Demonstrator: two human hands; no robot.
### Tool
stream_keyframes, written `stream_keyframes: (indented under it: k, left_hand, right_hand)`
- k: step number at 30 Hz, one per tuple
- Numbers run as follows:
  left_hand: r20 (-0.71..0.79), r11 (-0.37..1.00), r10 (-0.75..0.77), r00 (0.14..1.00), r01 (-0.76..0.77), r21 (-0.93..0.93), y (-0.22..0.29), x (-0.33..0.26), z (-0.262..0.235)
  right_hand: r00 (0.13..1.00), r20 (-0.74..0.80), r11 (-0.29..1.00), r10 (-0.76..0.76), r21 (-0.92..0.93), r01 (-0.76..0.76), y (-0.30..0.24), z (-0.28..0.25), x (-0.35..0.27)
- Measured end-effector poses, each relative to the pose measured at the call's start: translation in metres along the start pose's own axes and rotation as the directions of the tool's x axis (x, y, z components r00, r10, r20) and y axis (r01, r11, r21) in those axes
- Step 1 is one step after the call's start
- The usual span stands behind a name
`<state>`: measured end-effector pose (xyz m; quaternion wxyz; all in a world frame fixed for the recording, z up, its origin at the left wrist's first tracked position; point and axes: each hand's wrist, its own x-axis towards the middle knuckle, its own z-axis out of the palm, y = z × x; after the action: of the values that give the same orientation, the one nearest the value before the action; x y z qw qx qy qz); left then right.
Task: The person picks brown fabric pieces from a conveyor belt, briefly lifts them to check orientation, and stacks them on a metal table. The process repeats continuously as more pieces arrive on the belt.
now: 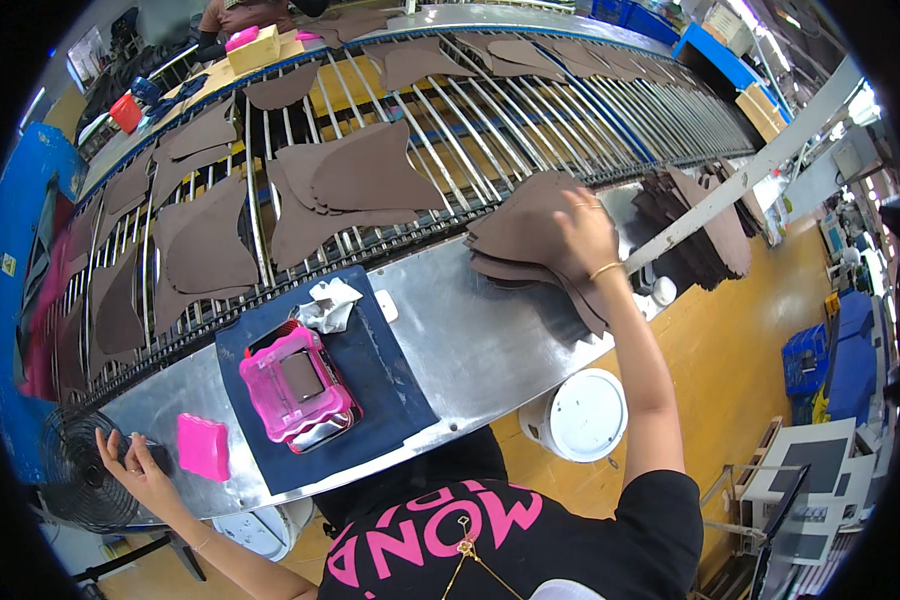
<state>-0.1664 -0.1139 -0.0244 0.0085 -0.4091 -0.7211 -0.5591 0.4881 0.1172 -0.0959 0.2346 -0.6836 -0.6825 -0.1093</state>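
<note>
My right hand (588, 235) lies over a stack of brown leather-like cut pieces (525, 225) at the right of the metal table, its fingers spread on the top piece. Over at the far left, my left hand (142, 480) is raised beside a black fan (85, 470), fingers apart, with no held thing visible. A pink flat block (203, 447) lies to the right of that hand. Between my hands a dark blue mat (380, 390) bears a pink scalloped-edged box (280, 400) with a dark square inside, and crumpled white paper or cloth (332, 305).
Beyond the table (450, 320) runs a roller conveyor (450, 140) carrying several brown pieces (370, 170). A pale slanted post (750, 165) crosses near another brown stack (705, 220). White buckets (588, 415) stand below the table edge. A person (245, 20) is across the conveyor.
</note>
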Motion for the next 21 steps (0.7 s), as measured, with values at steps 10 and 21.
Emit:
stream_keyframes:
  k: [10,21]
  left_hand:
    - [0.061,0.999,0.003,0.998,-0.001,-0.036,0.014,-0.002,0.026]
    - [0.033,0.997,-0.055,0.998,0.053,0.049,-0.015,-0.004,0.005]
  right_hand:
    - [0.821,0.449,0.883,-0.354,-0.130,0.451,-0.148,0.044,0.012]
    - [0.840,0.429,0.879,-0.333,-0.181,0.441,-0.110,0.055,-0.015]
